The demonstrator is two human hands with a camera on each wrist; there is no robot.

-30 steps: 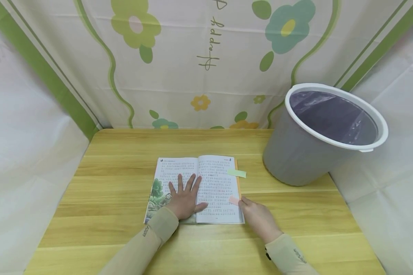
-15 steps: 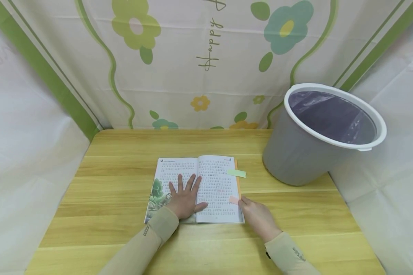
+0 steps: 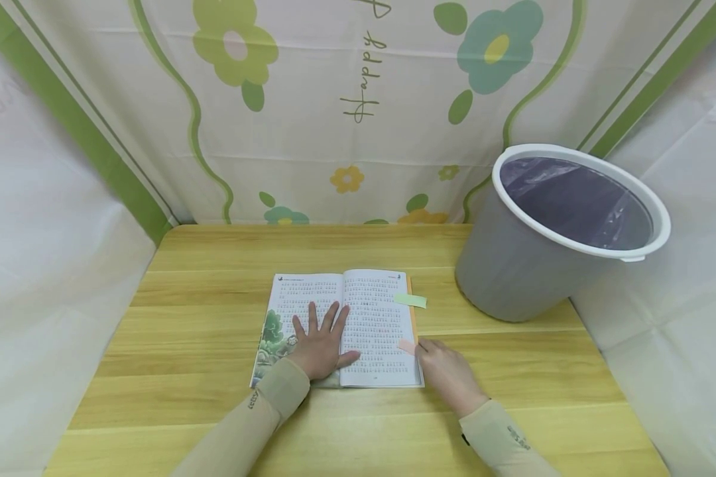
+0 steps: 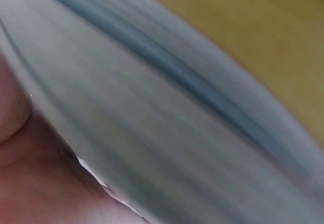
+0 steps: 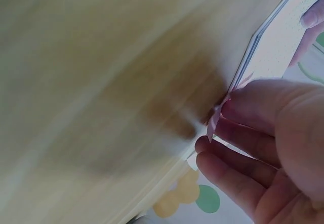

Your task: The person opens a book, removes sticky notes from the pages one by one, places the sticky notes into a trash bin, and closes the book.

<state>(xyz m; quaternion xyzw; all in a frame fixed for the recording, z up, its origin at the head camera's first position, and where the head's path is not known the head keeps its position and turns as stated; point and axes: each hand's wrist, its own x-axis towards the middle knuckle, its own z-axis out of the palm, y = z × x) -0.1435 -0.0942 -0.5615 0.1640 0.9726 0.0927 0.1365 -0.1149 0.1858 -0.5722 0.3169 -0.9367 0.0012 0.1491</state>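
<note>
An open book (image 3: pixel 372 318) with printed pages lies on the wooden table. My left hand (image 3: pixel 321 348) rests on it with spread, straight fingers, mostly over the left page and reaching the gutter. Two sticky tabs stick out past the right page's outer edge: a green sticky tab (image 3: pixel 410 301) higher up and a pink sticky tab (image 3: pixel 406 346) below. At the book's right edge my right hand (image 3: pixel 449 376) pinches the outer end of the pink tab. The right wrist view shows that pink tab (image 5: pixel 213 124) between thumb and index finger. Blurred page edges (image 4: pixel 152 102) fill most of the left wrist view.
A grey trash bin (image 3: pixel 507 265) with a white rim and a dark plastic liner stands at the table's back right. The wooden table (image 3: pixel 185 318) reaches back to a flower-patterned curtain (image 3: pixel 310 132). Pale curtains hang on both sides.
My right hand has shifted very slightly to the right, and the pink sticky tab has moved a little with it. The left hand and the book stay in place.
</note>
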